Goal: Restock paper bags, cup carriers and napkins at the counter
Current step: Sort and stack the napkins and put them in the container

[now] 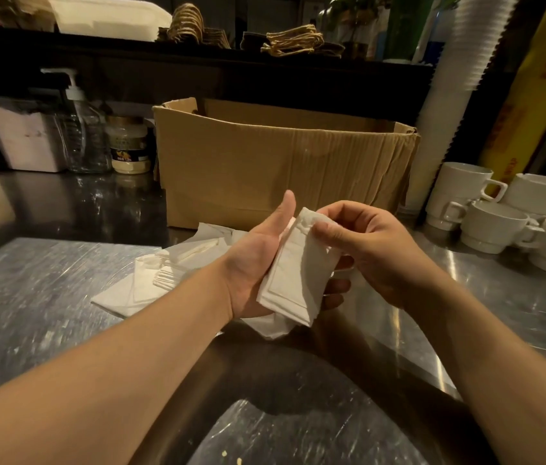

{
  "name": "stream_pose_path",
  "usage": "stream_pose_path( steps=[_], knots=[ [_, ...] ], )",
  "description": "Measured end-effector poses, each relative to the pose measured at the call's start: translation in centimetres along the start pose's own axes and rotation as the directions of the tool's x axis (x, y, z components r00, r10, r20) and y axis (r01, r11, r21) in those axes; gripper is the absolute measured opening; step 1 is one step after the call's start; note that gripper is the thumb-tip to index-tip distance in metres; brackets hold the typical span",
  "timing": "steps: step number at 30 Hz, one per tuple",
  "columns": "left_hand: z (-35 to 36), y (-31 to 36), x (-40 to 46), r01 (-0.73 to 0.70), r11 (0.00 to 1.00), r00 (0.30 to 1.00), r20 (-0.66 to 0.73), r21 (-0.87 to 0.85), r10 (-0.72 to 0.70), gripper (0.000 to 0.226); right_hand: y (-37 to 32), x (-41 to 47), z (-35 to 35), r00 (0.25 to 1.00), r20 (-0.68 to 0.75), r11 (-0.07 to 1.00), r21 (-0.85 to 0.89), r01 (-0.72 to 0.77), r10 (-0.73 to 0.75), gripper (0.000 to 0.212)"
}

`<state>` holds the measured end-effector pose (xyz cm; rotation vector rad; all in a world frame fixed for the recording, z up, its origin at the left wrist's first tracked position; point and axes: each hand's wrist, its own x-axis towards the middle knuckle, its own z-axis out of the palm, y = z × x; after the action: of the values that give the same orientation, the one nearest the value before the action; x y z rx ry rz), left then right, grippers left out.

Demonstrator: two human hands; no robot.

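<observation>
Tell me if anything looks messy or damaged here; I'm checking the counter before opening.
The loose napkins lie scattered on the steel counter instead of stacked. The cardboard box behind them is creased, its top rim torn at the right corner. Small crumbs dot the near edge.

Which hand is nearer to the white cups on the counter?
Right. The right hand is beside the white cups; the left hand is farther away, across the napkins both hold.
</observation>
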<state>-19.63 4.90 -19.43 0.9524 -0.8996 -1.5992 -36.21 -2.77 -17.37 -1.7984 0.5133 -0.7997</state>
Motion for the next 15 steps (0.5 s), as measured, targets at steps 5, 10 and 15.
stream_pose_path(
  steps=[5, 10, 15],
  knots=[
    [-0.1, -0.2, -0.1, 0.017, 0.999, 0.998, 0.064, -0.049, -0.014, 0.076, 0.5, 0.1, 0.6, 0.998, -0.049, 0.988, -0.155, 0.026, -0.034, 0.02],
    [-0.2, 0.0, 0.0, -0.018, 0.983, 0.996, 0.079, -0.184, 0.033, 0.051, 0.7, -0.5, 0.6, 0.974, 0.207, 0.901, -0.397, 0.172, -0.094, 0.096],
    [0.3, 0.0, -0.2, -0.096, 0.972, 0.994, 0.039, -0.215, 0.107, 0.027, 0.3, -0.9, 1.4, 0.958, 0.286, 0.815, -0.55, 0.184, -0.023, 0.127]
  ],
)
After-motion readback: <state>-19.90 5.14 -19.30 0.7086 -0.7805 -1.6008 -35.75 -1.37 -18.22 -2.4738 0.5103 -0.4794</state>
